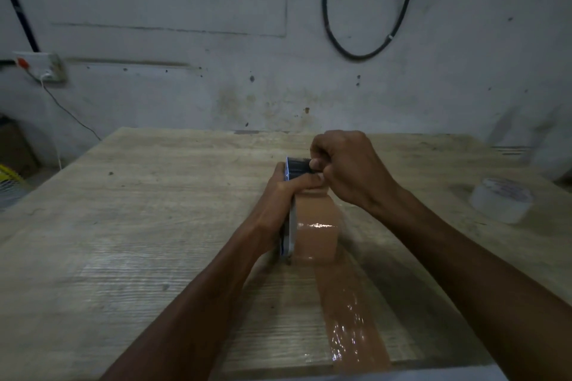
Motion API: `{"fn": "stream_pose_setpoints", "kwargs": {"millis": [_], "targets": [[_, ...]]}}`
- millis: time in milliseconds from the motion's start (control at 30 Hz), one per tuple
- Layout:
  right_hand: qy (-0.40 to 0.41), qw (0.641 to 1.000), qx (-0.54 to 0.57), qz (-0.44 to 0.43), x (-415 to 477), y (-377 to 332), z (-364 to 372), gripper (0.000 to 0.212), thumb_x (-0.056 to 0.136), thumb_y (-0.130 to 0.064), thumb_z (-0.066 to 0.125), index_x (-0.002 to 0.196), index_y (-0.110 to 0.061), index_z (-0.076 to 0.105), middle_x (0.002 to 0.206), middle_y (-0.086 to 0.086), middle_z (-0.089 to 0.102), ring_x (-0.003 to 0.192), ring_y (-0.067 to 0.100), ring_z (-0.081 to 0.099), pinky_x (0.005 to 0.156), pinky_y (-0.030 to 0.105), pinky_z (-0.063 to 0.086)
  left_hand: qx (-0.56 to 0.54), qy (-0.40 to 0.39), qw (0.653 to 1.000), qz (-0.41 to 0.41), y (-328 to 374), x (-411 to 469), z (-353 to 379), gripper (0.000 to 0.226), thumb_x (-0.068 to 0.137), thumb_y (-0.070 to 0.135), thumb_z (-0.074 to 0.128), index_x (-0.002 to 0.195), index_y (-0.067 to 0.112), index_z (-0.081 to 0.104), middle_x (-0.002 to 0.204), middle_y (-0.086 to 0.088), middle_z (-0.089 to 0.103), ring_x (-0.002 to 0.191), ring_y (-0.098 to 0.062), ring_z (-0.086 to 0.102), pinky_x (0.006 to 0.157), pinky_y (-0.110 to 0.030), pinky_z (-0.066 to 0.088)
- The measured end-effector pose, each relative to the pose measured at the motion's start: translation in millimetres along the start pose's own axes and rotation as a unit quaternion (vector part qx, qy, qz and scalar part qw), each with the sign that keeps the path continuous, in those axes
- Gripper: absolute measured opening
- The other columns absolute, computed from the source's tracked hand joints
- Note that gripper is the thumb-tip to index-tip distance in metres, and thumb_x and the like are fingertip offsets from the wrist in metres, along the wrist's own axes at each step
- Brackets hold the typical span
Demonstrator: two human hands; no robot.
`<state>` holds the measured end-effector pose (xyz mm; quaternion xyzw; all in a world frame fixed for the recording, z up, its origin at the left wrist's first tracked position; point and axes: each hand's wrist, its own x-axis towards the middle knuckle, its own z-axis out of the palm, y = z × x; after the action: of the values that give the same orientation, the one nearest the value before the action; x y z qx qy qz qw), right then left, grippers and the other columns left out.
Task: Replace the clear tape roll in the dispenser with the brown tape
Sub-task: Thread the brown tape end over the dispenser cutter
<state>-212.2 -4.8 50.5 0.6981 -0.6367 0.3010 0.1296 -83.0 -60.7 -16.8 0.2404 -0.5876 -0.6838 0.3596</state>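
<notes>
The brown tape roll [315,226] stands on edge in the metal dispenser [292,170] at the middle of the wooden table [130,226]. My left hand [278,195] grips the dispenser's left side, thumb across the top of the roll. At the dispenser's dark front end, my right hand [343,164] pinches with closed fingers; what it pinches is hidden. A strip of brown tape [349,312] lies stuck on the table, running from the roll toward me. The clear tape roll [501,199] lies flat at the right side of the table, apart from both hands.
A grey wall stands right behind the table's far edge. A black cable loop [365,25] hangs on it. A socket box [40,66] with a white wire sits at the left. Boxes and a yellow object [9,173] are on the floor at left.
</notes>
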Motion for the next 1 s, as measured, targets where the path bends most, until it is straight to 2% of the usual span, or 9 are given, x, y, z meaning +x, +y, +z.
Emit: {"fn": "stream_pose_setpoints", "kwargs": {"millis": [100,200,300,400,567,767,867,933,1000], "targets": [[-0.013,1.000,0.005,-0.005,3,-1,-1,0.018,0.080,-0.008,0.065,0.069,-0.019,0.057,0.068,-0.003,0.055,0.062,0.014,0.048,0.059,0.026,0.036,-0.015,-0.025,0.999,-0.027,2,1,-3,0.062,0.066,0.027,0.082,0.122,0.013,0.058,0.099,-0.016,0.069,0.087,-0.032,0.066,0.091,-0.059,0.054],[-0.020,1.000,0.003,-0.009,6,-3,-3,0.011,0.082,-0.007,0.067,0.072,-0.012,0.064,0.069,-0.003,0.057,0.061,0.009,0.048,0.057,0.022,0.039,-0.021,-0.042,0.998,-0.042,5,-1,-4,0.044,0.075,0.018,0.076,0.116,0.011,0.063,0.098,-0.015,0.070,0.093,-0.036,0.064,0.098,-0.063,0.048],[-0.018,1.000,0.005,-0.006,10,-4,-7,0.007,0.080,-0.004,0.066,0.075,-0.005,0.070,0.067,0.000,0.060,0.061,0.014,0.054,0.062,0.029,0.049,-0.012,-0.043,0.998,-0.043,8,-3,-2,0.035,0.076,0.017,0.072,0.110,0.013,0.066,0.095,-0.015,0.069,0.088,-0.035,0.064,0.092,-0.056,0.051],[-0.004,1.000,0.004,0.001,16,-5,-9,0.009,0.078,-0.002,0.064,0.075,-0.002,0.072,0.067,0.007,0.066,0.062,0.018,0.058,0.062,0.029,0.050,0.011,-0.029,0.999,-0.030,8,-3,1,0.035,0.071,0.022,0.071,0.105,0.016,0.066,0.092,-0.012,0.071,0.081,-0.026,0.066,0.083,-0.046,0.054],[-0.010,1.000,-0.019,-0.004,21,-9,-8,0.009,0.077,-0.005,0.064,0.073,-0.001,0.071,0.065,0.010,0.067,0.058,0.018,0.054,0.053,0.015,0.035,0.033,-0.022,0.999,-0.027,7,-2,-1,0.040,0.071,0.023,0.071,0.109,0.017,0.063,0.096,-0.013,0.071,0.084,-0.027,0.066,0.087,-0.049,0.053],[-0.014,1.000,-0.004,-0.018,19,-11,-5,0.009,0.077,-0.003,0.061,0.071,-0.002,0.068,0.065,0.006,0.062,0.060,0.018,0.053,0.054,0.018,0.033,0.046,-0.019,0.998,-0.026,8,-1,-1,0.058,0.066,0.028,0.077,0.119,0.017,0.058,0.102,-0.014,0.070,0.088,-0.029,0.066,0.092,-0.056,0.051],[-0.009,1.000,-0.005,-0.027,21,-11,-5,0.011,0.075,-0.003,0.059,0.070,-0.001,0.068,0.064,0.009,0.065,0.059,0.021,0.056,0.057,0.025,0.042,0.048,-0.013,0.998,-0.029,10,-2,0,0.064,0.055,0.034,0.081,0.114,0.019,0.061,0.096,-0.009,0.072,0.085,-0.026,0.067,0.090,-0.050,0.053],[-0.005,0.999,-0.006,-0.044,22,-14,-3,0.012,0.070,-0.005,0.054,0.064,-0.002,0.064,0.060,0.009,0.063,0.056,0.022,0.055,0.056,0.028,0.044,0.045,-0.003,0.999,-0.023,10,-2,1,0.053,0.058,0.029,0.080,0.107,0.019,0.063,0.091,-0.007,0.072,0.080,-0.023,0.067,0.085,-0.045,0.055],[-0.002,0.999,-0.004,-0.054,21,-17,-2,0.012,0.067,-0.007,0.052,0.062,-0.004,0.062,0.059,0.007,0.061,0.055,0.019,0.052,0.056,0.026,0.037,0.042,0.000,0.999,-0.015,9,-2,2,0.037,0.069,0.021,0.078,0.102,0.021,0.062,0.088,-0.006,0.072,0.075,-0.020,0.068,0.080,-0.041,0.056]]}}
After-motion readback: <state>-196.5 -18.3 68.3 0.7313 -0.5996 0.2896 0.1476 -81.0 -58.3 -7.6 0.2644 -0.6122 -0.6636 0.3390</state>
